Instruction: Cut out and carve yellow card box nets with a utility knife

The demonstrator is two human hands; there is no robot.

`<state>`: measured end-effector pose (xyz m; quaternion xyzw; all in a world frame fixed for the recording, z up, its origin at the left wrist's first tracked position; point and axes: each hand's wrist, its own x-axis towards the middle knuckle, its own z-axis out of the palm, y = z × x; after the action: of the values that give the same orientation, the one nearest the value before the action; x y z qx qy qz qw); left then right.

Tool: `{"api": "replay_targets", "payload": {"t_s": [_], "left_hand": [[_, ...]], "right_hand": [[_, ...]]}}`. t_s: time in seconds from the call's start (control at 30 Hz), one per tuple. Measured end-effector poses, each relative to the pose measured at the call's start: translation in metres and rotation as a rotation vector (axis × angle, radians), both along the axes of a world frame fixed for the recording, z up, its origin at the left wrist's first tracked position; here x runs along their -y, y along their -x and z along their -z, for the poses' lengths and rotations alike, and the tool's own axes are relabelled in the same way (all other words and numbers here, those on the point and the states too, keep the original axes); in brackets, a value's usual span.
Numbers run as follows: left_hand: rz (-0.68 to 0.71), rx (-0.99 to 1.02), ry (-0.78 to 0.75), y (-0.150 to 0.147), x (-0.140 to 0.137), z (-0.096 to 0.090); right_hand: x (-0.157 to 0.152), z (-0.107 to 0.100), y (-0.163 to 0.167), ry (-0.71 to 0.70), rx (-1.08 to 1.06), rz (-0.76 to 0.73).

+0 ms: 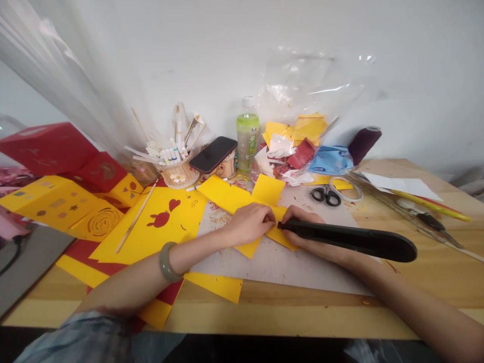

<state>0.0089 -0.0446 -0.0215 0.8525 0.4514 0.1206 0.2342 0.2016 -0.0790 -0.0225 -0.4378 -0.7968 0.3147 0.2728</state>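
My left hand [249,222] is closed at the middle of a yellow folded paper cut-out [268,189], its curled fingers pressing on the sheet. Square flaps of the cut-out stick out to the back, the left and the front. In my right hand [301,214] is a long black stapler [351,241], its narrow end at the paper close to my left fingertips and its rounded end pointing right. The fingers of my right hand are partly hidden behind it. Under the paper lies a pale cutting mat [302,269] with paper scraps on it.
Black-handled scissors [325,195] and a tape roll [346,189] lie behind my right hand. A phone [214,154] rests on a basket beside a green bottle [247,136]. Decorated yellow paper [143,229] and red boxes [49,148] are at left; a craft knife [431,221] is at right.
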Motion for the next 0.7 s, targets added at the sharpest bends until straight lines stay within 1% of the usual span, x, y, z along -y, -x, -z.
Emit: {"api": "replay_targets", "payload": {"t_s": [0.1, 0.3, 0.4, 0.47, 0.57, 0.7], "left_hand": [[-0.006, 0.002, 0.001, -0.0002, -0.0004, 0.0006], [-0.007, 0.01, 0.015, -0.0001, -0.0034, 0.001], [-0.021, 0.006, 0.022, -0.0005, -0.0046, 0.0016], [-0.036, 0.003, 0.026, -0.001, -0.0053, 0.0028], [-0.05, 0.003, 0.031, -0.0017, -0.0063, 0.005], [-0.06, 0.001, 0.037, -0.0021, -0.0069, 0.005]], "right_hand": [[-0.0011, 0.0025, -0.0003, 0.003, 0.005, 0.017], [-0.0023, 0.0057, -0.0007, -0.03, -0.034, 0.001], [0.0001, 0.0029, 0.0038, -0.026, 0.013, 0.076], [0.0017, 0.0021, 0.0064, -0.035, 0.028, 0.094], [0.0024, 0.0046, 0.0076, -0.067, 0.03, 0.065], [0.0011, 0.0098, 0.0078, -0.132, 0.09, 0.036]]}}
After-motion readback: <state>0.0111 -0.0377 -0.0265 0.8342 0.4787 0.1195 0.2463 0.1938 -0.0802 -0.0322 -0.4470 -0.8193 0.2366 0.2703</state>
